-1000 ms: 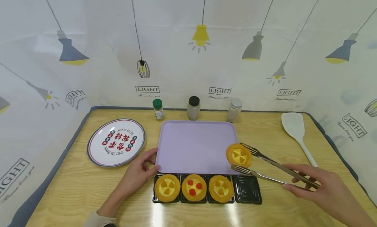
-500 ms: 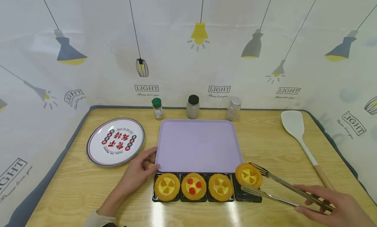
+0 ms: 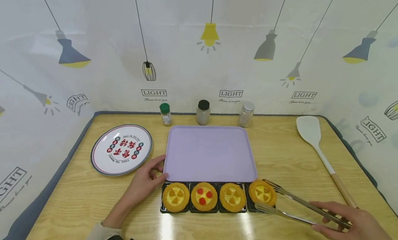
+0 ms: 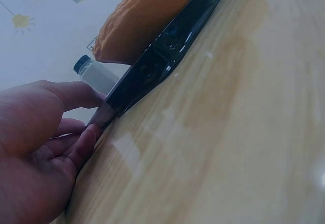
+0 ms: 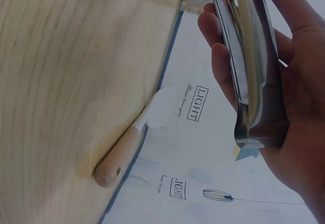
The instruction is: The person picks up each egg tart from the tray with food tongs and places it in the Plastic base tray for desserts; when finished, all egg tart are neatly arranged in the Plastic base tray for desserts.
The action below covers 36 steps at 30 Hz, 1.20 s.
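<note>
My right hand (image 3: 351,219) holds metal tongs (image 3: 306,203) in the head view. Their tips lie on either side of a yellow-topped egg tart (image 3: 262,192), seated slightly off-centre in the rightmost compartment of a black plastic box (image 3: 250,206). Three more tarts fill the other compartments; one, the second from the left, bears red pieces (image 3: 202,201). At the front left corner of a lilac tray (image 3: 211,153), my left hand (image 3: 146,181) grips the edge between thumb and fingers. Close up, the left wrist view shows that hand (image 4: 45,137) beside the black box (image 4: 162,56).
A round printed plate (image 3: 122,150) lies at the left. Behind the tray stand a green-capped bottle (image 3: 166,114), a black-lidded jar (image 3: 203,112) and a silver-lidded jar (image 3: 246,114). To the right lies a white spatula (image 3: 309,131) with a wooden handle.
The tongs carried the tart from above the tray's right front corner, toward me and slightly right, down into the rightmost compartment. My left hand stayed at the tray's edge.
</note>
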Each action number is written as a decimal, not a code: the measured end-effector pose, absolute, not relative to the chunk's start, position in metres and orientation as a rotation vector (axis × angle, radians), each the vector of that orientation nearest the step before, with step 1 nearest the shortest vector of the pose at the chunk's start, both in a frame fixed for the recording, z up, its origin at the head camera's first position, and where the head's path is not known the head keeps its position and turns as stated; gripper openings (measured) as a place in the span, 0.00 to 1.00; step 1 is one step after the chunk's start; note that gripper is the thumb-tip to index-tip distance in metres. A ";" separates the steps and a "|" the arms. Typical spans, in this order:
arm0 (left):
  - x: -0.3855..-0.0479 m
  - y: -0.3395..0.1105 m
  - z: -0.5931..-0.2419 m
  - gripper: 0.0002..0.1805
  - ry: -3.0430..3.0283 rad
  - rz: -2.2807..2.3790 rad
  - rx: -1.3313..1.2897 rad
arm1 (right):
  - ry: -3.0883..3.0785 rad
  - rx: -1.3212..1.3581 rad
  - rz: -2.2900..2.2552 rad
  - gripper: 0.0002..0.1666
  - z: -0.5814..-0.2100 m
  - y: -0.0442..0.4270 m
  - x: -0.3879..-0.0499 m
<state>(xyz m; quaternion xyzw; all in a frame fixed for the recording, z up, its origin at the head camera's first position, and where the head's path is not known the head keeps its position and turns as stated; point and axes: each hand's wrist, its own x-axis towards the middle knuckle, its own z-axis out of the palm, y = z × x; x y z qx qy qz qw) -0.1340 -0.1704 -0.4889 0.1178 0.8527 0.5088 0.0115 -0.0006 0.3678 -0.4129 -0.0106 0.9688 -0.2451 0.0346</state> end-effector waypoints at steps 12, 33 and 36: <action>-0.132 -0.170 -0.486 0.34 2.661 1.582 0.369 | 2.938 -0.058 -0.833 0.31 -0.415 0.371 0.002; -0.132 -0.170 -0.484 0.34 2.666 1.576 0.340 | 3.189 0.117 -0.838 0.36 -0.402 0.360 -0.067; -0.132 -0.169 -0.484 0.34 2.664 1.576 0.343 | 3.203 0.141 -0.819 0.38 -0.413 0.360 -0.083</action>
